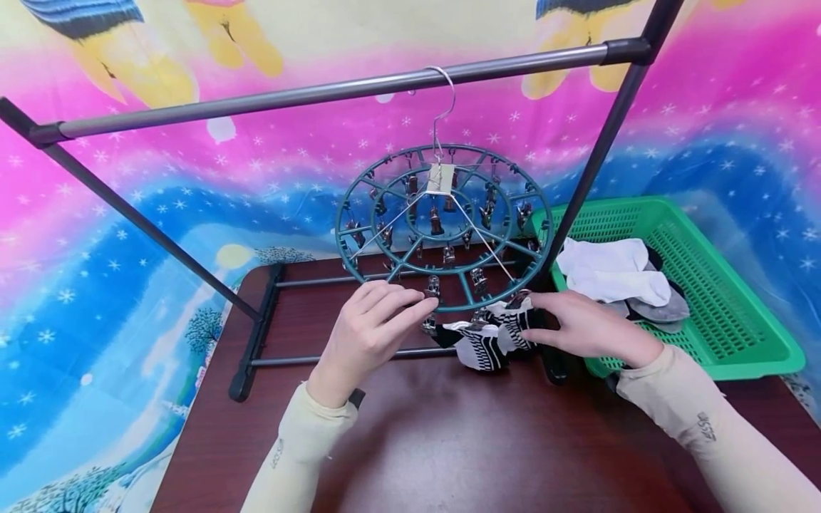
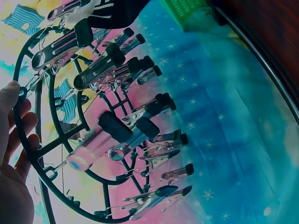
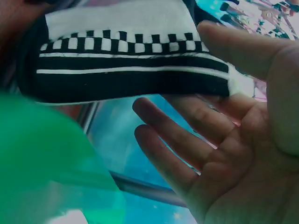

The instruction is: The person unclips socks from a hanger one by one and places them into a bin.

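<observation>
A round green clip hanger (image 1: pixel 442 269) hangs by its metal hook from a rack bar, tilted toward me. My left hand (image 1: pixel 378 324) holds its near rim between thumb and fingers; the rim passes by the thumb in the left wrist view (image 2: pixel 18 105). Two black-and-white patterned socks hang at the near right edge: one sock (image 1: pixel 482 349) on clips, another sock (image 1: pixel 511 328) beside my right hand (image 1: pixel 580 324). In the right wrist view, the checkered-band sock (image 3: pixel 126 58) lies between thumb and forefinger, other fingers spread; their tips behind it are hidden.
The dark rack's top bar (image 1: pixel 321 94) spans above, and its right post (image 1: pixel 596 157) stands near my right hand. A green basket (image 1: pixel 763 320) at the right holds white socks (image 1: pixel 609 274) and grey ones. Several metal clips (image 1: pixel 436 221) dangle from the hanger.
</observation>
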A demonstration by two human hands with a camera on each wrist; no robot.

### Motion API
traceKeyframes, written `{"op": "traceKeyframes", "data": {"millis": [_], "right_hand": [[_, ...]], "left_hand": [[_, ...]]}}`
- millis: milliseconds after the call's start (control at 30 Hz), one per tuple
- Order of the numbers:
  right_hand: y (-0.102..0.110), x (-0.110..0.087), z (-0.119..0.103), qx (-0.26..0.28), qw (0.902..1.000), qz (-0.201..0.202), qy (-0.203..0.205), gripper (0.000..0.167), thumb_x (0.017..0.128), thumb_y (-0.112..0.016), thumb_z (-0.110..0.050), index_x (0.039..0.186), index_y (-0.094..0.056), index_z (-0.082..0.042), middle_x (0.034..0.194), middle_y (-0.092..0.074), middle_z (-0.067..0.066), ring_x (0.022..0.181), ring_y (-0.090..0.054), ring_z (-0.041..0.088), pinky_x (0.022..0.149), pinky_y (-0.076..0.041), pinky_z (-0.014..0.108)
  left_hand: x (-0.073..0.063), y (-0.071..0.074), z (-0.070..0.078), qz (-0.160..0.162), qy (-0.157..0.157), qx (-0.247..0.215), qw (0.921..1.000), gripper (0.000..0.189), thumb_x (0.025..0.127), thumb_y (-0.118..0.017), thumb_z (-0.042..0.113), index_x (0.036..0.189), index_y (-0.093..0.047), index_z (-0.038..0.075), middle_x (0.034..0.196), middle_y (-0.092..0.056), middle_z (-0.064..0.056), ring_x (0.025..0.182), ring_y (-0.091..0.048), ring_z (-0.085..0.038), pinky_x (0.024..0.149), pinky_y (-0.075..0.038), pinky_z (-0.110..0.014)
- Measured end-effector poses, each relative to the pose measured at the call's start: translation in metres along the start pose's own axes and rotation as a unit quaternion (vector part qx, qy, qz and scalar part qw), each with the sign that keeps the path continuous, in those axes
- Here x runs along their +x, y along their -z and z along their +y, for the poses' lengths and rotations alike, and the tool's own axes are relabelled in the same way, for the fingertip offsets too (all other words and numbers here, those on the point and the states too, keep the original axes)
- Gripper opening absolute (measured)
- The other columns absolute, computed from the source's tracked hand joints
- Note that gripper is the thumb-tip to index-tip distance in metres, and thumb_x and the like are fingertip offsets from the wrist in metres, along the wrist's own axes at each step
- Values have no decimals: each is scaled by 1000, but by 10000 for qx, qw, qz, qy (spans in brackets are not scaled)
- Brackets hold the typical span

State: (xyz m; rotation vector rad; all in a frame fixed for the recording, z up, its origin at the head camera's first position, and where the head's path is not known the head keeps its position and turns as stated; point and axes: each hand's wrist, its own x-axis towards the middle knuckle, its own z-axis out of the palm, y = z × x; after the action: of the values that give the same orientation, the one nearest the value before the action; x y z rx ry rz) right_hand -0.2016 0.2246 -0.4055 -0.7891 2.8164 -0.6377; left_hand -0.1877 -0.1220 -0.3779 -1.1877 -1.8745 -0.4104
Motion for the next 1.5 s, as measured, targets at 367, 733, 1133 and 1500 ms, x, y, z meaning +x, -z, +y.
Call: {"op": "traceKeyframes", "data": {"millis": [367,733,1133,1500], "right_hand": [[-5,-7,2,468,9986,-168,170,28,106,-60,-22,128,-67,-6,110,-74,2,88,-65,8,77,-55,34],[5,-25,15,927,9868,1257,417,8,111,-45,-9,106,-51,-12,76,-43,-5,63,-41,2,57,-37,25],[17,-37,28,664,9917,987,497,12,100,-71,-19,110,-68,-25,90,-65,-17,78,-57,0,69,-48,24],[16,-37,30,1012,9893,630,847,22,100,-70,-17,89,-59,-32,70,-38,-20,61,-42,0,58,-38,24]], "left_hand": [[-2,-1,1,-63,128,-18,9999,31,91,-80,13,121,-76,11,110,-76,-6,99,-70,-22,92,-56,-38],[-7,-11,1,331,75,168,9993,29,101,-67,17,128,-72,12,121,-73,-8,105,-69,-24,96,-55,-40],[0,-56,55,316,-1419,30,9894,28,99,-65,12,126,-73,7,121,-75,-8,113,-70,-20,104,-54,-31],[6,-90,81,-1102,2492,-1532,9499,61,107,-57,33,157,-39,4,152,-56,-12,139,-56,-21,117,-44,-35]]}}
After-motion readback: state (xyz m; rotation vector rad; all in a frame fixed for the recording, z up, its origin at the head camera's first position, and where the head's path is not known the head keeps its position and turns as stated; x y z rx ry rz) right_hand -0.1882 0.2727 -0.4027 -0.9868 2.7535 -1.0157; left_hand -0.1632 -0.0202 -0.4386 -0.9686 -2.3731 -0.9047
